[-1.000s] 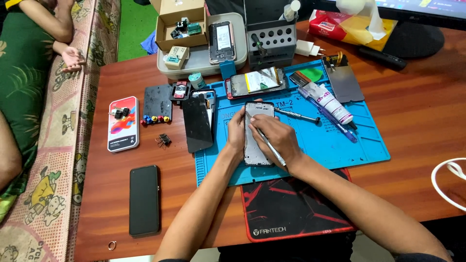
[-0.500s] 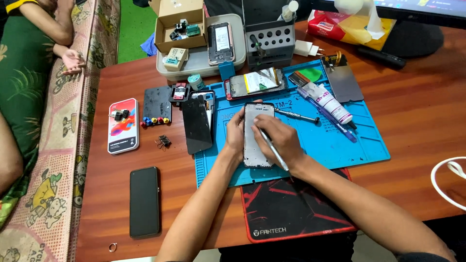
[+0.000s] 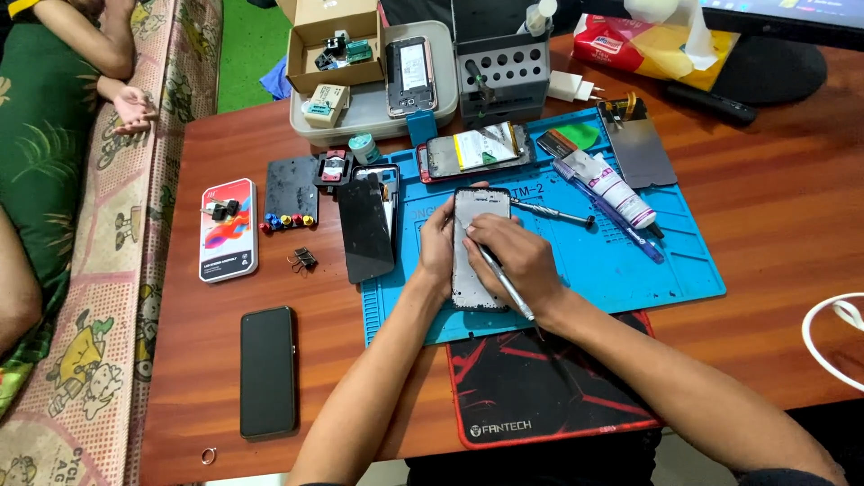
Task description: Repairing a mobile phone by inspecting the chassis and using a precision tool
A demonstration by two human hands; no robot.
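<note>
Flanking grey phone frame (image 3: 474,261): orange tissue pack (image 3: 661,47).

Bright, even overhead lighting; soft shadows beneath the hands; mild glare on wood beyond; sharp focus throughout.

On the reddish-brown wooden counter (image 3: 765,225) lies a blue rubber work mat (image 3: 684,270). The left hand (image 3: 438,247) steadies the edge of a grey, opened phone body (image 3: 472,270) lying flat on the mat, while the right hand (image 3: 513,261) rests on it, gripping a slim metal tool (image 3: 506,286). A black-screened phone panel (image 3: 366,229) lies just left, a silver screwdriver (image 3: 551,212) just right
</note>
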